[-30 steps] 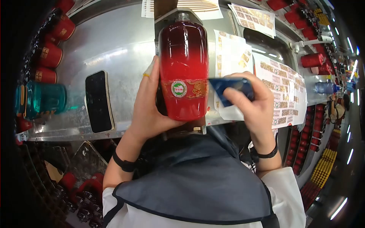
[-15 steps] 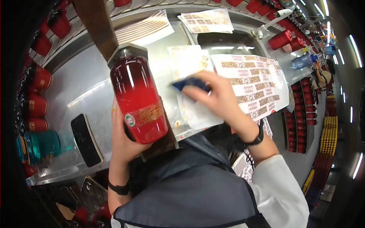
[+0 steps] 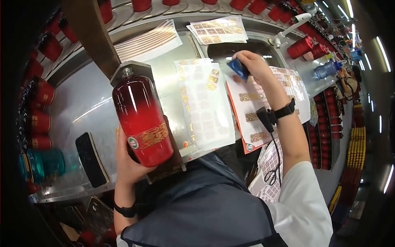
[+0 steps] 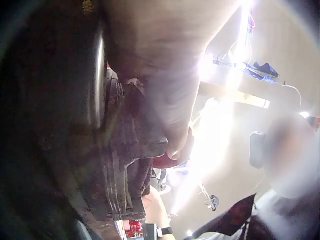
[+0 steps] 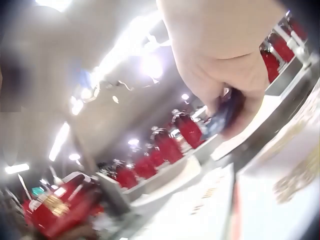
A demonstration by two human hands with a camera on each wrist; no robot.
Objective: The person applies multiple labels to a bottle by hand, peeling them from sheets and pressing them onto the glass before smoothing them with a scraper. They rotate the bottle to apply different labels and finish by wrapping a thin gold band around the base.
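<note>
In the head view a dark-to-bright red glass bottle [image 3: 142, 117] lies on a dark holder [image 3: 177, 152], a gold band and a round green-white label on its lower part. My left hand [image 3: 126, 158] grips the bottle's lower left side, its fingers partly hidden beneath. My right hand [image 3: 257, 70] pinches a blue card-like piece [image 3: 238, 70] above the printed sticker sheets [image 3: 251, 111]. The right wrist view shows the blue piece [image 5: 220, 117] between thumb and fingers of that hand [image 5: 225, 65]. In the left wrist view, my left hand [image 4: 160, 75] is beside the dark holder.
A phone [image 3: 91, 158] and a teal container [image 3: 49, 162] are on the metal table at the left. A mostly white sheet [image 3: 207, 111] lies between bottle and stickers. More sheets [image 3: 218, 29] are at the back, with red bottles [image 3: 51, 46] along the rim.
My right hand has moved away from the bottle to the right, over the sticker sheets, still holding the blue piece. The head view has turned, so bottle and left hand appear further left and tilted.
</note>
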